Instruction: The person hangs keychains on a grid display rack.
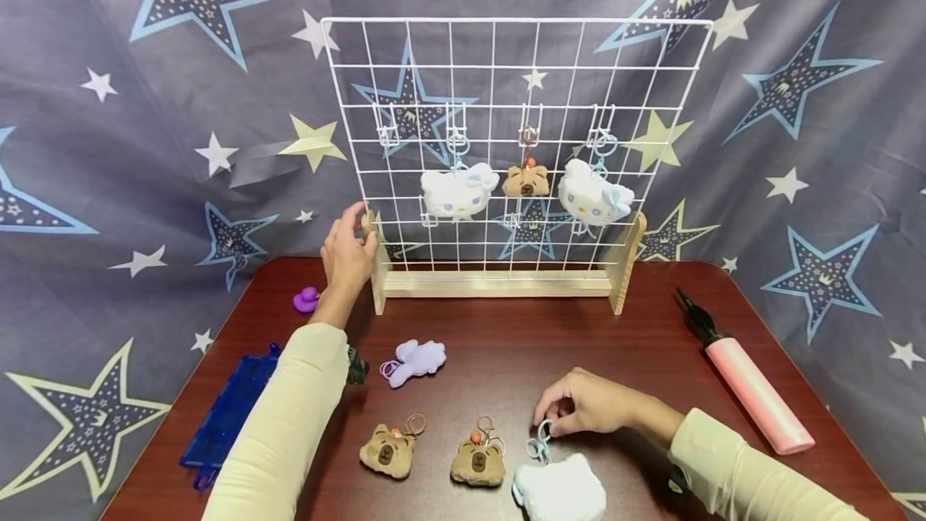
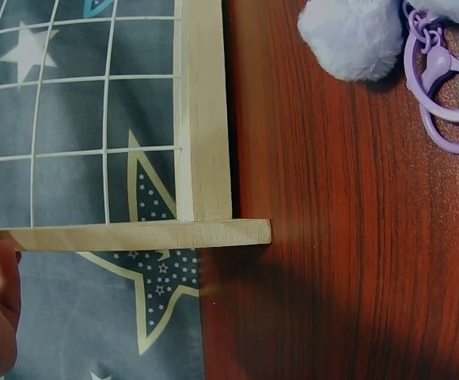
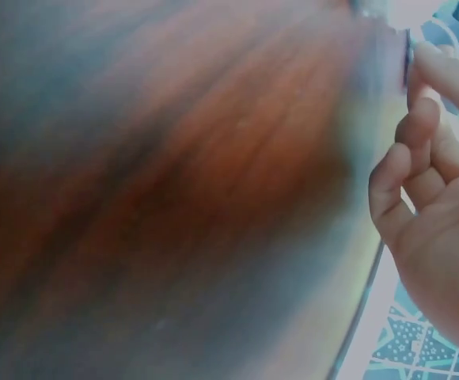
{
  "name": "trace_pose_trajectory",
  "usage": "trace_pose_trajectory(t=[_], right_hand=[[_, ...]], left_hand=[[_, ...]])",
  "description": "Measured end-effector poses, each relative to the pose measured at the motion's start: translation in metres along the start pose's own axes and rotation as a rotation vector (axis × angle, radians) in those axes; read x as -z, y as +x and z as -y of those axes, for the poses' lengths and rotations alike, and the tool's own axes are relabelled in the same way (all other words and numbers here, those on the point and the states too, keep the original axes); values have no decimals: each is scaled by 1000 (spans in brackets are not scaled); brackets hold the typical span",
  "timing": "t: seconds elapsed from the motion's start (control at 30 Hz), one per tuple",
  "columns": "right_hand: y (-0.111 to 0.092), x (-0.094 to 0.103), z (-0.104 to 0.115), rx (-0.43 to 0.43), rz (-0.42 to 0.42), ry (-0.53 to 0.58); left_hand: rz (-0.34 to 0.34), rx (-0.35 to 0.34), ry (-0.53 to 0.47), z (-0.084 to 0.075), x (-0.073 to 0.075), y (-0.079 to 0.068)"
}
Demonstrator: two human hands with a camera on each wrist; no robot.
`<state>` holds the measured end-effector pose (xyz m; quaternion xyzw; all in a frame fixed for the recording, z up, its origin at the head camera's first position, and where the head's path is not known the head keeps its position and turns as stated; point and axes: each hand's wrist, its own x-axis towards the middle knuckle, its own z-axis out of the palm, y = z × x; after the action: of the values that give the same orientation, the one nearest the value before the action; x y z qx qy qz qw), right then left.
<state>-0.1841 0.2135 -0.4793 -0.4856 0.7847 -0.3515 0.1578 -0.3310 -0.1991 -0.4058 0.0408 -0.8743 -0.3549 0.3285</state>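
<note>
My left hand [image 1: 349,252] pinches the upper end of the left wooden post [image 2: 127,236] of a white wire grid rack [image 1: 499,286]. My right hand [image 1: 589,402] pinches the light-blue key ring and clasp [image 1: 538,447] of a white plush keychain [image 1: 564,490] near the table's front. That plush hangs or lies just below the fingers; which of the two I cannot tell. On the rack hang a white cat-face plush [image 1: 456,193], a small brown bear-like plush [image 1: 526,182] and another white cat-face plush [image 1: 593,193].
Two brown plush keychains [image 1: 388,452] lie at the front, and a lilac plush keychain [image 1: 415,360] behind them. At left are a blue plastic tray [image 1: 227,408] and a purple rubber duck [image 1: 306,300]. A pink hand pump [image 1: 760,396] lies at right.
</note>
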Motion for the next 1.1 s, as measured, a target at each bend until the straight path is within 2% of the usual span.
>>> trace_pose_trajectory(t=[0.1,0.33,0.57,1.1], right_hand=[[1,4,0,21,-21,13],[2,18,3,1,-45,58],[7,31,6,28,-93,53],[29,70,17,45,-170,-28]], left_hand=[[-1,-3,2,0,0,0],[1,5,-3,-1,0,-1],[1,6,-5,-1,1,0],[9,11,2,-1,1,-1]])
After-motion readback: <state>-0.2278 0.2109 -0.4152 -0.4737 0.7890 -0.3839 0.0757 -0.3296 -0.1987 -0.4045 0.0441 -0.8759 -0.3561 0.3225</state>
